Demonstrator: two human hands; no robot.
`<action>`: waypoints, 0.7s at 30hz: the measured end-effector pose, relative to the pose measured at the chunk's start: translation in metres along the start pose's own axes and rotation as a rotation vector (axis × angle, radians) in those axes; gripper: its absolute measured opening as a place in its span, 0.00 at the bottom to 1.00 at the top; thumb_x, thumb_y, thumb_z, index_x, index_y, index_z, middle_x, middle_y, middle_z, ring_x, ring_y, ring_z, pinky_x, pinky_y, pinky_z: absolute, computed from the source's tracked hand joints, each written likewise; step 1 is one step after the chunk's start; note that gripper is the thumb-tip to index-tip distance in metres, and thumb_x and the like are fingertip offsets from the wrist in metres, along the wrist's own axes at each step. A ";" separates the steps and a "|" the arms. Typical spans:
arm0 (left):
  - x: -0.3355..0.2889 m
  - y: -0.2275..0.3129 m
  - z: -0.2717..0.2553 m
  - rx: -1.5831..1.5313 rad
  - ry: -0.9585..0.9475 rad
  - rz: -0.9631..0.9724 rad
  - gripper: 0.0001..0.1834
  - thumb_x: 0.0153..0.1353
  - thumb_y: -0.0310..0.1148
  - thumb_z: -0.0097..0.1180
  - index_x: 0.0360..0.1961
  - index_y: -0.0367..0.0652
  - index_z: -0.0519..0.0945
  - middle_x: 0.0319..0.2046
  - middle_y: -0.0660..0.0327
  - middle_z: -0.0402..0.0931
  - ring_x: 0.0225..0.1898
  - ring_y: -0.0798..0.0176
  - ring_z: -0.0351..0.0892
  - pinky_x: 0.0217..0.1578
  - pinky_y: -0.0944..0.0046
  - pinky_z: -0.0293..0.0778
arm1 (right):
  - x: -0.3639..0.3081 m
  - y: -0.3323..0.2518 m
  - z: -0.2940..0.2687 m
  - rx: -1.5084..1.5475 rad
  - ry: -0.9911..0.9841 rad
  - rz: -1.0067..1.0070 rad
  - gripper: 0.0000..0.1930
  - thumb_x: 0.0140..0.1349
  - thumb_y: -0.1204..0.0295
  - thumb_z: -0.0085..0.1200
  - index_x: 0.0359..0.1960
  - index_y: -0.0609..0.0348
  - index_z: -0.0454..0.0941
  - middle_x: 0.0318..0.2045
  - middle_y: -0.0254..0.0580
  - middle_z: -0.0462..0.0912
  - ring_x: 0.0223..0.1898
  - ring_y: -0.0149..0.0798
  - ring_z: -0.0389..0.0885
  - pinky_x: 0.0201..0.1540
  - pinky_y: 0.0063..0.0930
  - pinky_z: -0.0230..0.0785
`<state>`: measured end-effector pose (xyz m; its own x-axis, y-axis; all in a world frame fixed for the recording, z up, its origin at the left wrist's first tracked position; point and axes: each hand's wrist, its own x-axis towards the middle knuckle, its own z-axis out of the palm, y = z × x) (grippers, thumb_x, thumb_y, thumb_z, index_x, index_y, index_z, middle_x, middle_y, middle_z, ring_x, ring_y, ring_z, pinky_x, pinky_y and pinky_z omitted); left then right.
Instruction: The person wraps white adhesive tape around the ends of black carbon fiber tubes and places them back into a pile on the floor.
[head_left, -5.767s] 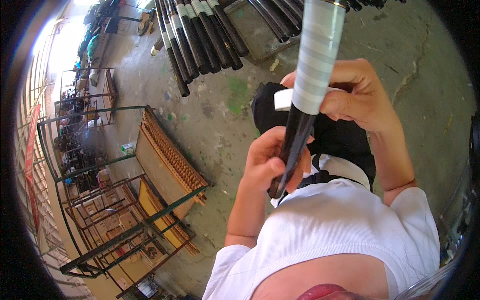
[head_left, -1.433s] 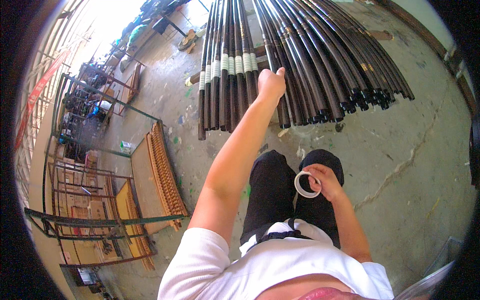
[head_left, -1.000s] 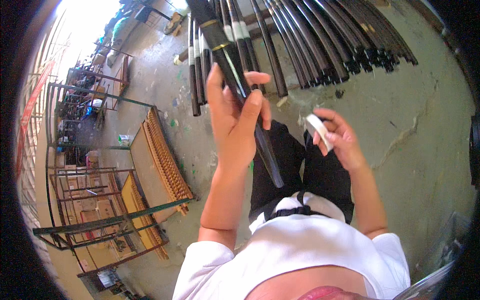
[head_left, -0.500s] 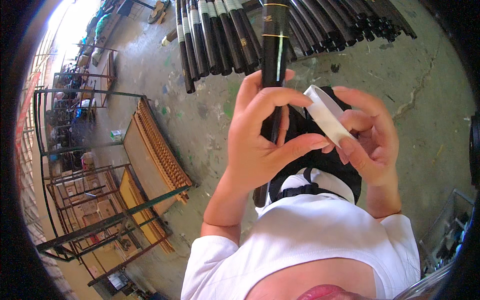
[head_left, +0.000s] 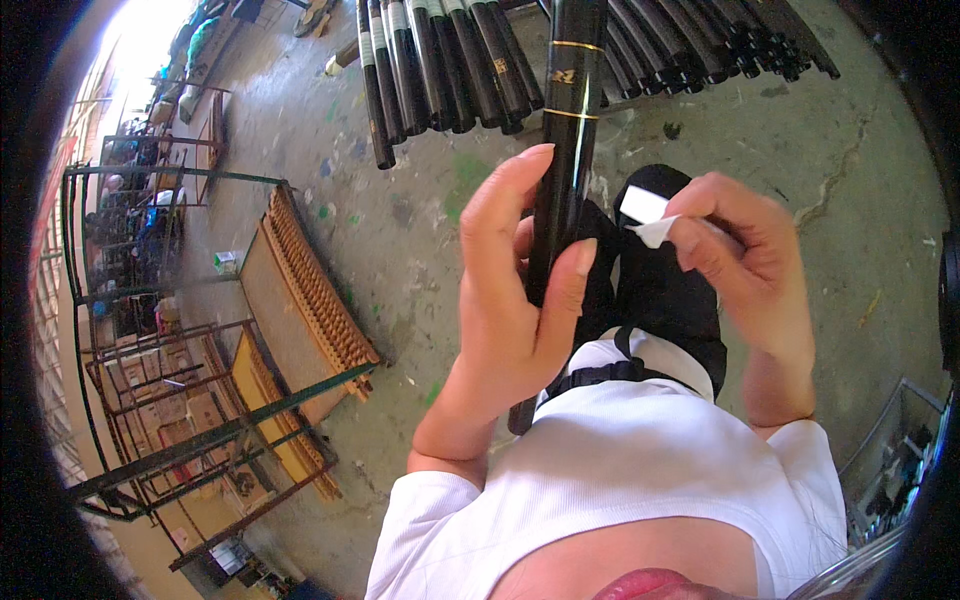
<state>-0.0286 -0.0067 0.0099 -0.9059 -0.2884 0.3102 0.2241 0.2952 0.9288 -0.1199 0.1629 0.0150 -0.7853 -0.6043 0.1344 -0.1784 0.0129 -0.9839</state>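
A glossy black pole [head_left: 568, 150] with thin gold rings and a small gold mark runs from the top of the view down toward my waist. My left hand [head_left: 505, 290] is closed around its lower part, thumb across the near side and the other fingers partly hidden behind it. To the right, apart from the pole, my right hand [head_left: 750, 265] pinches a short white strip [head_left: 645, 206] between thumb and fingers. The strip is bent, its free end pointing left toward the pole; whether it is paper or tape I cannot tell.
Several black poles [head_left: 440, 80], some with white bands, lie in a row ahead, with more [head_left: 690, 50] to the right. A dark metal rack [head_left: 200, 440] with wooden boards stands at the left. A wire basket [head_left: 895, 450] is at the right edge, above grey stained floor [head_left: 400, 230].
My left fingers have let go of the white strip, which was stretched in a loop between both hands. It is now bent in my right hand alone. The pole and left hand shifted slightly right.
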 end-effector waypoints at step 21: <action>-0.004 0.001 0.018 0.497 -0.032 0.413 0.25 0.44 0.19 0.61 0.48 0.42 0.75 0.40 0.47 0.72 0.31 0.53 0.77 0.30 0.65 0.73 | 0.009 -0.028 0.012 0.017 0.127 0.128 0.10 0.59 0.68 0.56 0.26 0.62 0.75 0.20 0.27 0.71 0.22 0.19 0.63 0.23 0.13 0.52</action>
<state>-0.0310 0.0109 0.0057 -0.7929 -0.0356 0.6083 0.3703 0.7646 0.5275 -0.1145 0.1479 0.0427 -0.8699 -0.4928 0.0206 -0.0626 0.0689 -0.9957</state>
